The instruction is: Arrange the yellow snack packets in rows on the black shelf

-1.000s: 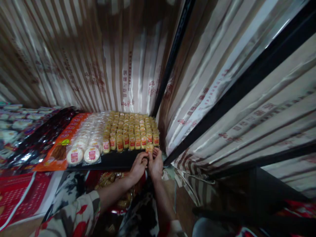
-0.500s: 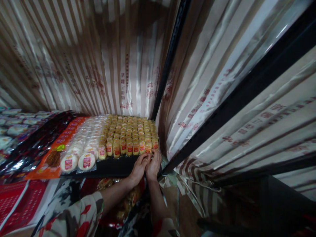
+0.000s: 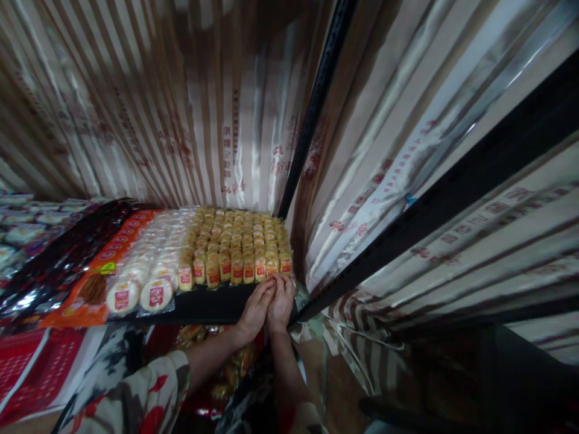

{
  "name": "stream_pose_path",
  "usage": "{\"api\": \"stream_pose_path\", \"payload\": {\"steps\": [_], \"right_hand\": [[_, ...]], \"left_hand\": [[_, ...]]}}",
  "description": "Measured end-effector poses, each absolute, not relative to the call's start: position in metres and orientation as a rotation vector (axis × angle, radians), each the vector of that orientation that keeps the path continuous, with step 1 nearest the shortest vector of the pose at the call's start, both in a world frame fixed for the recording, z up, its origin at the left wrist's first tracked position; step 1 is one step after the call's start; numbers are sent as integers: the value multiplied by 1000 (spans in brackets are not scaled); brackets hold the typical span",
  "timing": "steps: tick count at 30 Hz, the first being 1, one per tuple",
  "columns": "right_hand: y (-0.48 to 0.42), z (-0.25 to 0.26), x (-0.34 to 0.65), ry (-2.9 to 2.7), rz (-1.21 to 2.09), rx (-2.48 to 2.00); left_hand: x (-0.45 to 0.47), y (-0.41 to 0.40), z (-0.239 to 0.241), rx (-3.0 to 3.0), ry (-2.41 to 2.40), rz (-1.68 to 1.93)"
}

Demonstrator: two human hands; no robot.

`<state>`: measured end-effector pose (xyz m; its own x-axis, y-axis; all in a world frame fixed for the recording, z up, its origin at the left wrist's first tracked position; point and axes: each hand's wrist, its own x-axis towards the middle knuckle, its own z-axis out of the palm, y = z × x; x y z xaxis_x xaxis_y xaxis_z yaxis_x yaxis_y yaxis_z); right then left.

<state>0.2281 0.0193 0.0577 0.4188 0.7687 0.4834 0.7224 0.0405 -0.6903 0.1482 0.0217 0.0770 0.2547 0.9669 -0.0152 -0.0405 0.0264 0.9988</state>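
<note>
My left hand (image 3: 257, 306) and my right hand (image 3: 281, 303) are side by side over the front edge of a black shelf (image 3: 210, 306), near its right end. The fingers of both are bent and pressed close together, with the fingertips meeting. Whatever lies beneath them is hidden. Just beyond the fingertips stand several rows of small yellow packaged cakes (image 3: 236, 268) with red-and-white labels. The front cake nearest my hands is partly covered by my fingers.
Left of the cakes lie rows of round white packaged cakes (image 3: 156, 294), an orange packet (image 3: 84, 295) and dark shiny packets (image 3: 49, 265). Below are a red basket (image 3: 58, 367) and wrapped goods (image 3: 233, 367). A black post (image 3: 316, 102) and printed curtains (image 3: 253, 120) enclose the shelf.
My fingers have drawn slightly closer together and curled in a little at the front row. The view has shifted slightly. The rows of cakes look the same.
</note>
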Motion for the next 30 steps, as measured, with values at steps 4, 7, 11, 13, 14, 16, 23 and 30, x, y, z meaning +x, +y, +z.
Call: {"api": "stream_pose_path", "payload": {"steps": [4,7,11,13,14,16,23,30], "right_hand": [[21,56,228,-1290,105,-1683],[20,55,228,-1290,100,-1690],[21,56,228,-1327,13,-1683],[22,59,227,-1343,-57,-1664],[22,60,226,-1347,-89,-1648],[19,63,220,-1355,-123,-1623],[-39,42,166,-1613,189,-1487],[-77,-27,107,-1842,911,-1693]], "left_hand": [[151,24,74,1287,1000,990],[152,23,76,1296,1023,1006],[136,9,85,1436,1117,1042],[119,-4,89,1557,1119,1038],[109,-12,89,1604,1116,1027],[87,-30,87,1666,1108,981],[11,-68,37,1711,1305,483],[-41,-59,-18,1563,1587,160]]}}
